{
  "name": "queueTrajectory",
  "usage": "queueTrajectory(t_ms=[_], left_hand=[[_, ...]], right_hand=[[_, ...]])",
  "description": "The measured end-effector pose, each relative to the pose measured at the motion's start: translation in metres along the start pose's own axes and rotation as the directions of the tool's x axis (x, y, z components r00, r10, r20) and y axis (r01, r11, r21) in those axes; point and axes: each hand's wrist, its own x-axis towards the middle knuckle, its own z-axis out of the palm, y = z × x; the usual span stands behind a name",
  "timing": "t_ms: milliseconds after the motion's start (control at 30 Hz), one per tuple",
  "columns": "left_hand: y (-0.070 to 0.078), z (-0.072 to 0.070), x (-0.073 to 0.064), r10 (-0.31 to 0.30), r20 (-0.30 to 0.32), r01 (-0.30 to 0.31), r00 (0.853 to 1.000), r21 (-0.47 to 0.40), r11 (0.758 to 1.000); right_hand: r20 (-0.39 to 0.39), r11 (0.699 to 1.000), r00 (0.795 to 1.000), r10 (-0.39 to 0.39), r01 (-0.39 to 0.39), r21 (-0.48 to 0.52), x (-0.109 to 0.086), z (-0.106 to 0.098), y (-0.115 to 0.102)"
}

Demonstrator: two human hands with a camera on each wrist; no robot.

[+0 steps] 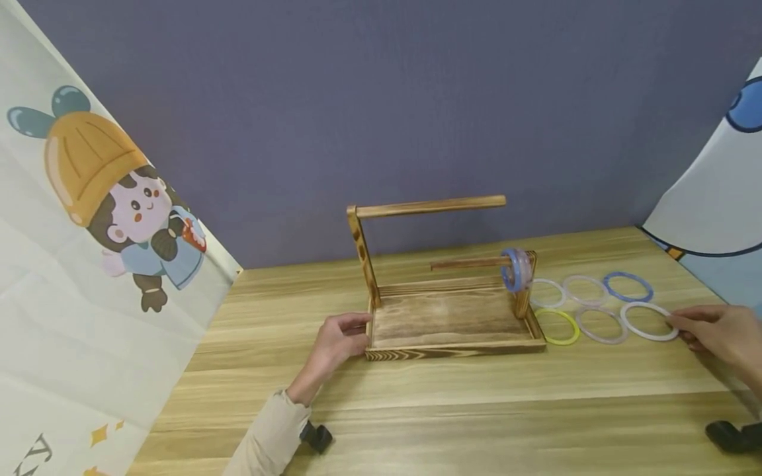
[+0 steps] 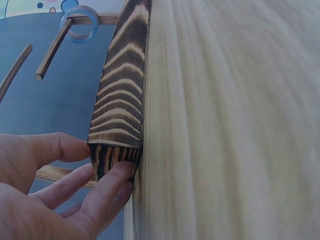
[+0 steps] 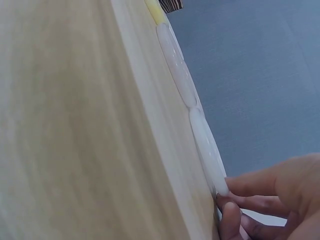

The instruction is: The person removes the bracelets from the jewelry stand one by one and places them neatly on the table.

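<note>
My left hand (image 1: 339, 340) holds the left end of a brown wooden bangle stand (image 1: 455, 353), a shallow tray with two posts and two horizontal bars. In the left wrist view its thumb meets the upper corner of the end wall and its fingertips lie lower down, near the table. At the right, my right hand (image 1: 717, 330) pinches the outer edge of a white bangle (image 1: 649, 305). That bangle lies beside a pale pink bangle (image 1: 602, 342), with a blue bangle (image 1: 628, 274) behind it. Blue and pale bangles (image 1: 516, 270) hang on the stand's lower bar.
A yellow bangle (image 1: 562, 343), a clear whitish bangle (image 1: 548, 280) and another pale pink bangle (image 1: 585, 277) lie just right of the stand on the wood-grain table (image 1: 446, 410). The stand's upper bar (image 1: 431, 206) carries no bangles. A dark panel (image 1: 387, 112) rises behind.
</note>
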Motion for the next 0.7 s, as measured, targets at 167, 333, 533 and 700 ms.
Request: queueTrajectory(t_ms=[167, 333, 533, 700], left_hand=[[0.0, -0.001, -0.001, 0.009, 0.005, -0.009, 1.0, -0.002, 1.0], [0.002, 0.0, -0.002, 0.007, 0.004, -0.007, 1.0, 0.013, 1.0], [0.001, 0.0, -0.001, 0.002, -0.002, -0.002, 1.0, 0.0, 1.0], [0.001, 0.0, -0.003, 0.009, -0.008, -0.009, 1.0, 0.001, 1.0]], right_hand=[[-0.014, 1.0, 1.0, -0.001, 0.001, -0.015, 0.005, 0.002, 0.006], [-0.025, 0.999, 1.0, 0.009, -0.01, -0.04, 0.006, 0.006, 0.014], [-0.006, 0.998, 1.0, 0.019, -0.019, -0.053, 0.005, 0.004, 0.011], [0.039, 0.999, 0.999, 0.008, -0.006, -0.053, 0.004, 0.002, 0.007]])
